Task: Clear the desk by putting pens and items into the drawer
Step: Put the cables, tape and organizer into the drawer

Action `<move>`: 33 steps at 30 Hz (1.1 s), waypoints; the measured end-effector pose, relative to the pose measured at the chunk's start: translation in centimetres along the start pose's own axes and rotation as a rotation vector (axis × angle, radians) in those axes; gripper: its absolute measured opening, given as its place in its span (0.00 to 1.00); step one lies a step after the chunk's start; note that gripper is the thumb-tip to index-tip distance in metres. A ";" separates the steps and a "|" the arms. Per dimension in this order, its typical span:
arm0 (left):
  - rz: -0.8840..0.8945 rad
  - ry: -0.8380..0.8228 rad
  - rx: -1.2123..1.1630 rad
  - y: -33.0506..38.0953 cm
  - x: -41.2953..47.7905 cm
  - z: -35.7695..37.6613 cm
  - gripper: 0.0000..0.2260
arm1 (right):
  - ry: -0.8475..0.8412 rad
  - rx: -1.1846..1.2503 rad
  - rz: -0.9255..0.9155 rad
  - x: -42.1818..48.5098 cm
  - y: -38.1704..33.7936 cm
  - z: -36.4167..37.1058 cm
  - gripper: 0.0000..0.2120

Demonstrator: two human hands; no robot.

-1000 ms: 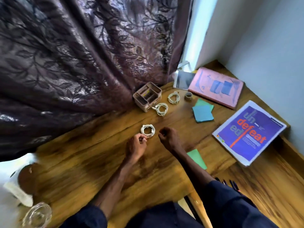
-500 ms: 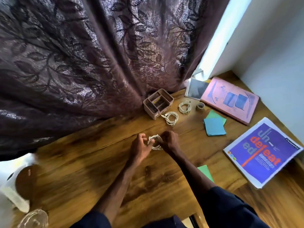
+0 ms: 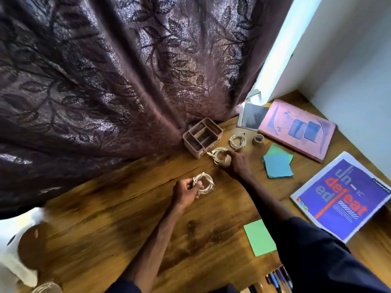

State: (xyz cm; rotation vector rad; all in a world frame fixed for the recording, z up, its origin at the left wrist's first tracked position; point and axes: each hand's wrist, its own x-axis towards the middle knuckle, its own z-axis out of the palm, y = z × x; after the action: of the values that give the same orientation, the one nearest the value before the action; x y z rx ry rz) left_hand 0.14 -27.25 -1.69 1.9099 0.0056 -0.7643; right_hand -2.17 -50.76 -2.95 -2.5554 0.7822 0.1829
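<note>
The left hand holds a coiled white cable in curled fingers, above the wooden desk, well in front of the pink organizer. The right hand closes its fingers on a second coiled cable, just beside the organizer. A third coil lies to the organizer's right. Pens show in the drawer, at the desk's near edge.

1. Curtain: dark purple, leaf pattern.
2. Counter: streaked brown wood grain.
3. Coiled cables: white.
4. Organizer box: pink.
5. Magazine: purple, orange lettering.
6. Paper squares: blue over green.
</note>
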 end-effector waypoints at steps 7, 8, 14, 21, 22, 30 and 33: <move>-0.056 0.017 -0.078 -0.8 -2.4 -0.1 0.07 | 0.106 0.155 -0.119 -4.8 1.3 2.1 0.16; -0.064 0.017 -0.085 -1.0 -2.8 0.1 0.07 | 0.104 0.215 -0.118 -5.9 1.8 2.1 0.16; -0.050 -0.063 -0.064 -1.4 -5.5 2.6 0.07 | 0.191 0.489 0.015 -13.9 5.2 0.6 0.12; 0.027 -0.296 0.136 -0.9 -10.1 9.0 0.08 | 0.369 0.592 0.239 -25.4 10.6 -1.5 0.11; 0.034 -0.347 0.133 -0.7 -10.7 10.0 0.08 | 0.386 0.596 0.272 -26.8 11.5 -1.7 0.11; 0.184 -0.685 0.232 -0.8 -17.1 19.2 0.06 | 0.626 0.565 0.509 -38.8 19.0 -2.6 0.11; 0.231 -0.734 0.345 -1.4 -19.4 21.4 0.07 | 0.660 0.562 0.586 -42.0 21.6 -2.3 0.11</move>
State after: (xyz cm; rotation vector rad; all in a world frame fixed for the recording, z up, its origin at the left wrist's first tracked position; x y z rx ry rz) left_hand -26.64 -37.91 1.35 1.7893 -0.8304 -1.3218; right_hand -49.14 -46.78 1.36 -1.7810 1.5516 -0.6435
